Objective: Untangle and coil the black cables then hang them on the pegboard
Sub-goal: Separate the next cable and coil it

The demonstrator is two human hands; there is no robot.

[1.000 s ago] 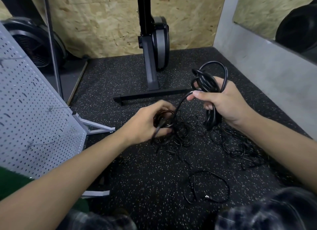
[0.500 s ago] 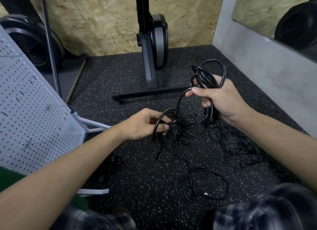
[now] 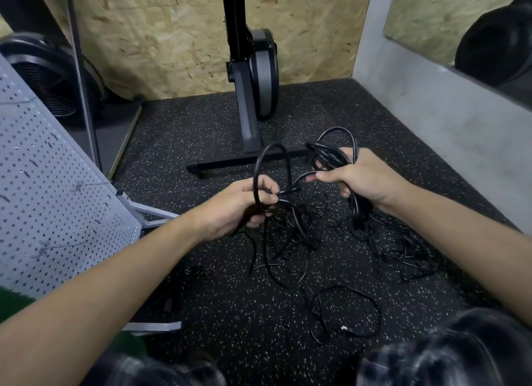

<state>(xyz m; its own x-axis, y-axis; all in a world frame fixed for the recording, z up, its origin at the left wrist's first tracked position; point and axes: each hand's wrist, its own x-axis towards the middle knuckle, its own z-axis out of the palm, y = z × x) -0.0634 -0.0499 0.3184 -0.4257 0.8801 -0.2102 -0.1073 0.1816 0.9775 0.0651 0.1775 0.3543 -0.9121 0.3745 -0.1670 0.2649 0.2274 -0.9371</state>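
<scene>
Your left hand (image 3: 239, 210) curls tight round a thick black cable loop (image 3: 273, 145) that arches up at frame centre. Just to its right, your right hand (image 3: 365, 178) clutches a bundled coil of black cable (image 3: 328, 155). Below both, a tangled heap of thin black cables (image 3: 296, 239) sprawls on the speckled black rubber floor (image 3: 201, 126). The perforated grey metal pegboard (image 3: 51, 198) leans at the left edge.
</scene>
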